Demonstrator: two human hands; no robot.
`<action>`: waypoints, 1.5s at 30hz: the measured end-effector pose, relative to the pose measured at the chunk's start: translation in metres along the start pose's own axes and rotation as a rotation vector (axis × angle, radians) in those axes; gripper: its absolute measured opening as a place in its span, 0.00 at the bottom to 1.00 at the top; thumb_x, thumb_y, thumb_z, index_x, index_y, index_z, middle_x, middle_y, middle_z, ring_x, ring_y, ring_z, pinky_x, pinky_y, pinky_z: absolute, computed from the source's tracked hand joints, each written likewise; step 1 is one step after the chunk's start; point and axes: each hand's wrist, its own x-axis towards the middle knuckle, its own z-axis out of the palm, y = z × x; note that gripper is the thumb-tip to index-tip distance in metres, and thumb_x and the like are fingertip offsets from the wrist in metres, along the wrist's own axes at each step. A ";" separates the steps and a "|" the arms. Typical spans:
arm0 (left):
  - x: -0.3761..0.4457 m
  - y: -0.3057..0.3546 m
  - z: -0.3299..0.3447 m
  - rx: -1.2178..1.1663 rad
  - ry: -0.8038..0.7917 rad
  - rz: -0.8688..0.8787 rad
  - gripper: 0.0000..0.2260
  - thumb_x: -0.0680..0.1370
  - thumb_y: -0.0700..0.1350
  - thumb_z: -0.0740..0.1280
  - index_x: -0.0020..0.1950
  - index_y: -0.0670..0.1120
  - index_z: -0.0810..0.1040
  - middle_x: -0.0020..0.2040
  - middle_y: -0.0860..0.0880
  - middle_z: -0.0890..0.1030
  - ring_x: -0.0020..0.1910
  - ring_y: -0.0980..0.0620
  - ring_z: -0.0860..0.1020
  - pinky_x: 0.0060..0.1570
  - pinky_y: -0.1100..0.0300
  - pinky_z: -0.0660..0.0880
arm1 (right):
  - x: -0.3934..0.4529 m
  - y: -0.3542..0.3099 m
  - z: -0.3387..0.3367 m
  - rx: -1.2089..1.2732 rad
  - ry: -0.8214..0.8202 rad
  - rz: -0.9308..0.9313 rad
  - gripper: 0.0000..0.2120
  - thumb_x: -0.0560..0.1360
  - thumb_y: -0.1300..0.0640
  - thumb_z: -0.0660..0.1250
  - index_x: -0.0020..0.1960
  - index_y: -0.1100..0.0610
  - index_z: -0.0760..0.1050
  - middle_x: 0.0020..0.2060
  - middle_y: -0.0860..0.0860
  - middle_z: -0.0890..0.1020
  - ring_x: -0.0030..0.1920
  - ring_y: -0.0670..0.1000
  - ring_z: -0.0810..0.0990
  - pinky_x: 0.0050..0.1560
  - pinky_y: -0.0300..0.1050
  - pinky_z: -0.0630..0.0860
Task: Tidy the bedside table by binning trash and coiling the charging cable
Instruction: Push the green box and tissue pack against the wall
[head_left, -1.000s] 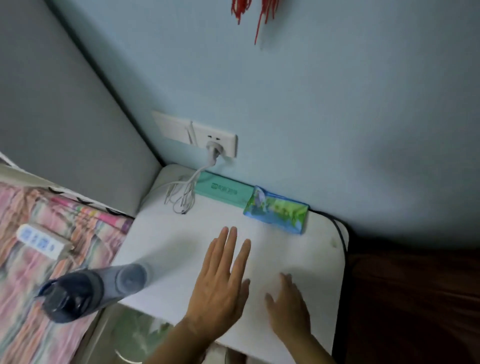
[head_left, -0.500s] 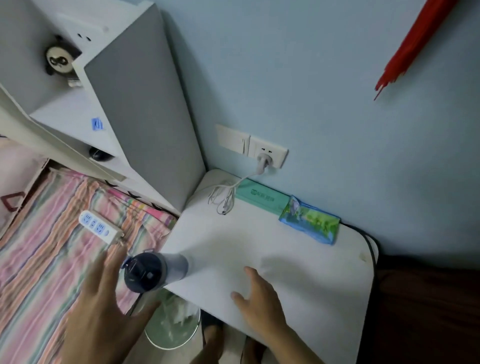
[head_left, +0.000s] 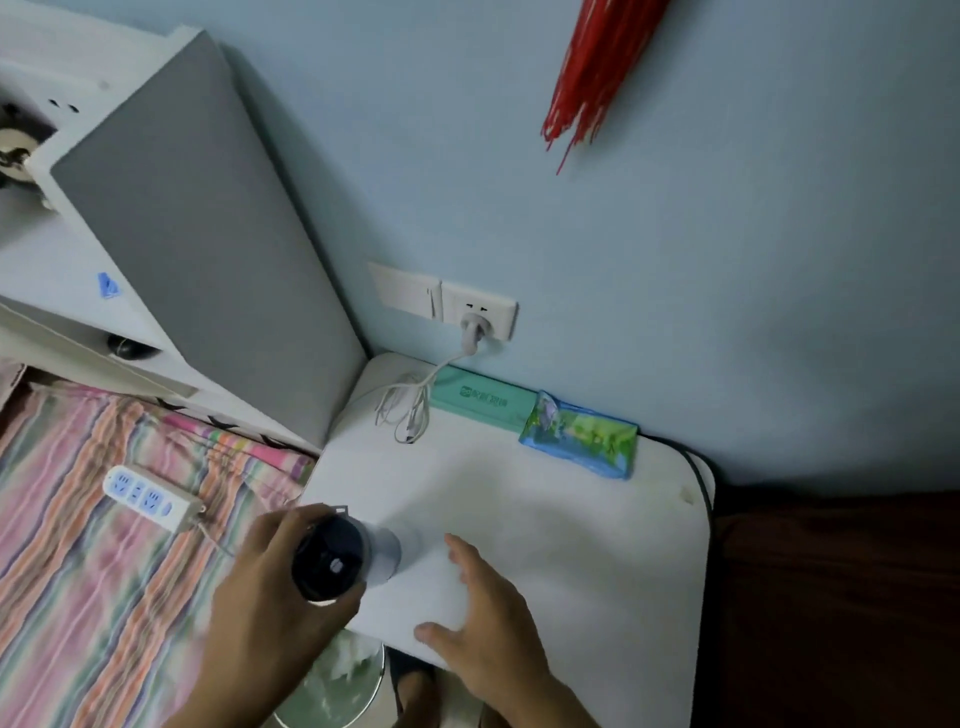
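A white bedside table stands against the blue wall. A white charging cable lies coiled at its back left corner, plugged into the wall socket. My left hand is wrapped around a dark-lidded bottle at the table's front left corner. My right hand rests flat on the table's front edge, fingers apart and holding nothing. A bin with white trash inside sits on the floor below the bottle.
A teal box and a blue-green tissue pack lie along the wall. A white power strip lies on the striped bed cover at left. A grey headboard panel and shelves rise behind it. A dark surface borders the table's right side.
My left hand swung from the table top out to the left and then closed around the bottle. My right hand stayed on the table. The view shifted left and upward.
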 end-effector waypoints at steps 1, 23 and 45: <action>0.000 0.014 0.008 -0.022 -0.033 0.035 0.28 0.58 0.50 0.76 0.56 0.61 0.74 0.52 0.61 0.74 0.46 0.59 0.75 0.42 0.63 0.72 | -0.001 0.002 -0.003 0.032 0.030 -0.012 0.46 0.62 0.41 0.73 0.74 0.37 0.52 0.70 0.36 0.69 0.67 0.43 0.70 0.68 0.41 0.67; 0.053 0.052 0.185 0.418 -0.588 0.123 0.55 0.67 0.57 0.76 0.77 0.58 0.37 0.81 0.43 0.44 0.79 0.38 0.44 0.74 0.39 0.57 | 0.038 0.122 -0.151 0.361 0.961 0.151 0.26 0.57 0.63 0.81 0.54 0.61 0.80 0.46 0.56 0.86 0.48 0.56 0.85 0.50 0.53 0.81; 0.045 0.009 0.206 0.642 -0.681 -0.024 0.56 0.69 0.48 0.76 0.76 0.59 0.33 0.77 0.40 0.33 0.76 0.30 0.41 0.60 0.42 0.76 | 0.076 0.143 -0.185 0.626 0.997 -0.018 0.26 0.60 0.76 0.77 0.56 0.64 0.78 0.42 0.40 0.83 0.39 0.34 0.83 0.39 0.28 0.78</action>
